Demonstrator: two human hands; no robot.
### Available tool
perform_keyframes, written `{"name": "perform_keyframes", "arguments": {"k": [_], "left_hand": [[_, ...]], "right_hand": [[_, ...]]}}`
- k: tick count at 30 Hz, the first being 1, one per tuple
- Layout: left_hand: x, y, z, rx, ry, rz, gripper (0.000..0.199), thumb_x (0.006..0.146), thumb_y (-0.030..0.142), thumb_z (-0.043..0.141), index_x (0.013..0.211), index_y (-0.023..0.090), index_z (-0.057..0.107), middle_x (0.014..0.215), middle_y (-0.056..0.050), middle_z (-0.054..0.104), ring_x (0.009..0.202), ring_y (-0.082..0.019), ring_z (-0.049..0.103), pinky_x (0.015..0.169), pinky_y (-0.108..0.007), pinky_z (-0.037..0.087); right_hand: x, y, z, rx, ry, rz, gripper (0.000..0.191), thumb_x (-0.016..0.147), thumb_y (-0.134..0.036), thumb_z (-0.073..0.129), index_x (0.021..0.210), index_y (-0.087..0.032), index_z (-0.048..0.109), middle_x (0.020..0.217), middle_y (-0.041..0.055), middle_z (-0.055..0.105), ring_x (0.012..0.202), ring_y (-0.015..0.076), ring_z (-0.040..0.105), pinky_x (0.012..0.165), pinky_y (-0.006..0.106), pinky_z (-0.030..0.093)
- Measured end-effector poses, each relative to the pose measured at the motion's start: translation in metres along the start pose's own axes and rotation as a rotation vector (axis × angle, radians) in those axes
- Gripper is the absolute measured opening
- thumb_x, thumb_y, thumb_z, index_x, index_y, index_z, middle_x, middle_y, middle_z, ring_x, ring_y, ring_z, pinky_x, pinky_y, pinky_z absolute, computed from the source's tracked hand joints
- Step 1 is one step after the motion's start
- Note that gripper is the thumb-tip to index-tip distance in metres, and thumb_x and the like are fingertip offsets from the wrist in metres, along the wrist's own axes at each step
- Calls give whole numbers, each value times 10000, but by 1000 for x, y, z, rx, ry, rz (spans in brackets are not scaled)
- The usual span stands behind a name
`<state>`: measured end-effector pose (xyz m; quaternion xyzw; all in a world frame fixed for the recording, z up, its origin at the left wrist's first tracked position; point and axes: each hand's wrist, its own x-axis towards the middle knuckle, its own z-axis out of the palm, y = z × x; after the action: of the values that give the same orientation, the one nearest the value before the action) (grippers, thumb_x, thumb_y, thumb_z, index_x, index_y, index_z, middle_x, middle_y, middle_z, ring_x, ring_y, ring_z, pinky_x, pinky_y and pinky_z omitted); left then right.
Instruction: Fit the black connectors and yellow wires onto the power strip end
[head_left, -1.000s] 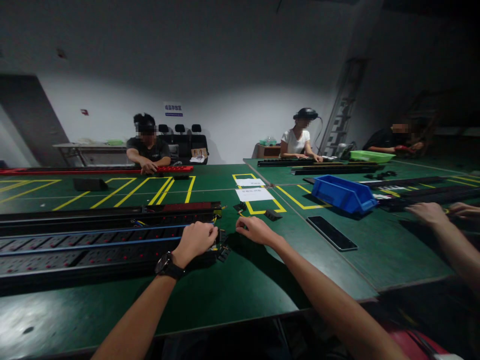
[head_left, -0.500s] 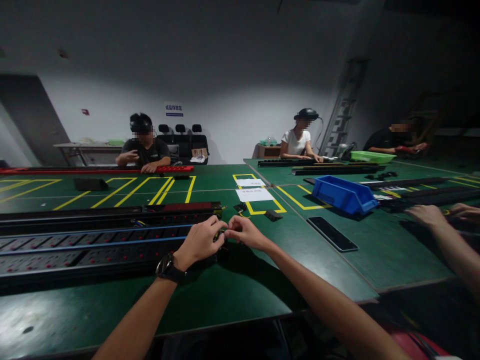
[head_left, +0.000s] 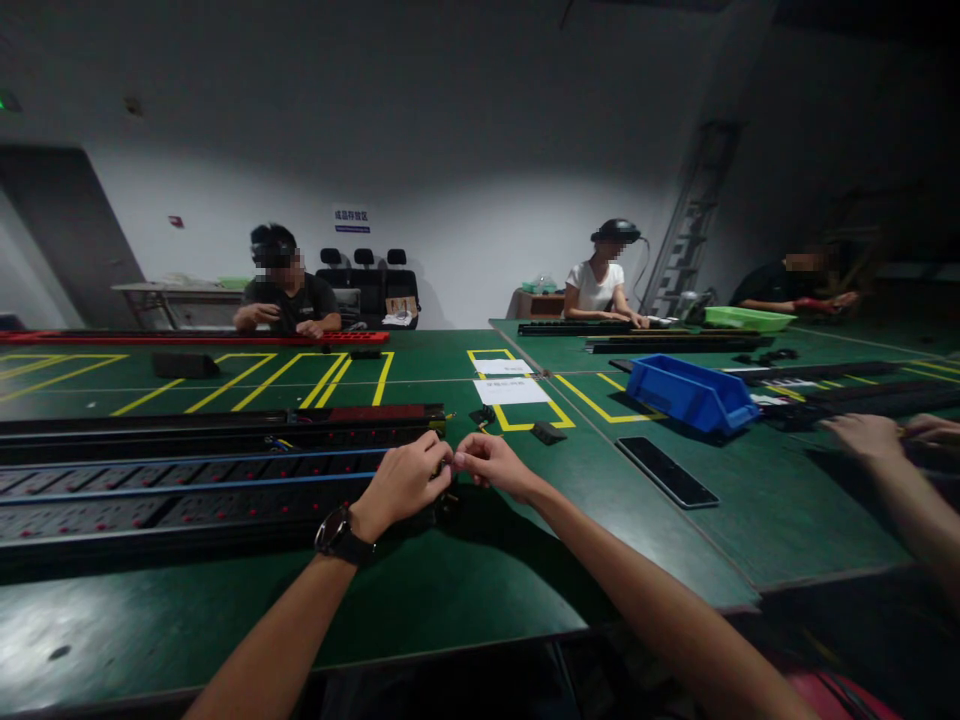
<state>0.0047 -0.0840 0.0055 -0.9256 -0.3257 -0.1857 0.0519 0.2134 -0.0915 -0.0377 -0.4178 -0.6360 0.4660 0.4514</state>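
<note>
Two long black power strips (head_left: 225,510) with rows of sockets and red dots lie side by side on the green table, blue edging along them. At their right end my left hand (head_left: 409,480), with a watch on the wrist, is closed in a pinch. My right hand (head_left: 491,465) meets it fingertip to fingertip, thumb and forefinger pressed together. Whatever small part sits between the fingers is hidden; it may be wire ends, but I cannot tell. Behind lies another black rail (head_left: 225,425) with a few coloured wires (head_left: 280,443) on it.
To the right are a phone (head_left: 666,472), a blue bin (head_left: 690,393) and a co-worker's hands (head_left: 866,437). Paper labels (head_left: 511,391) and a small black piece (head_left: 547,433) lie ahead. Across the table sit several people; a red rail (head_left: 300,338) lies before one.
The view has shifted very slightly. Both my hands stay at the strip's end, fingertips drawn a little closer together. The person across at left has lowered a raised hand a little.
</note>
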Motion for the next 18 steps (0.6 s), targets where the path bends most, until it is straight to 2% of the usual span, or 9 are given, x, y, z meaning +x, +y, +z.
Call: {"name": "perform_keyframes", "arguments": {"k": [4, 10, 14, 18], "left_hand": [[0, 1, -2, 3, 14, -77, 145, 984, 300, 445, 1001, 217, 563, 952, -31, 623, 757, -170, 610, 646, -278, 400], [1, 1, -4, 23, -19, -153, 122, 964, 289, 438, 983, 224, 539, 884, -26, 667, 733, -186, 621, 627, -287, 365], [1, 1, -4, 59, -26, -166, 109, 935, 268, 450, 971, 225, 544, 880, -30, 665, 741, -191, 625, 629, -289, 373], [1, 2, -4, 96, -26, -163, 105, 909, 248, 471, 972, 225, 551, 941, -40, 644, 760, -189, 624, 634, -285, 393]], "right_hand": [[2, 1, -2, 17, 85, 15, 429, 806, -603, 685, 847, -185, 597, 719, -14, 630, 502, 79, 495, 415, 190, 335], [7, 9, -8, 69, 209, 165, 341, 797, -513, 690, 853, -183, 627, 681, -28, 606, 479, 68, 473, 415, 184, 307], [10, 19, -7, 60, 207, 234, 295, 789, -462, 682, 824, -174, 632, 648, -36, 588, 460, 61, 453, 407, 183, 291], [11, 24, -4, 39, 167, 217, 301, 770, -468, 695, 784, -179, 612, 638, -36, 592, 459, 65, 453, 407, 188, 302]]}}
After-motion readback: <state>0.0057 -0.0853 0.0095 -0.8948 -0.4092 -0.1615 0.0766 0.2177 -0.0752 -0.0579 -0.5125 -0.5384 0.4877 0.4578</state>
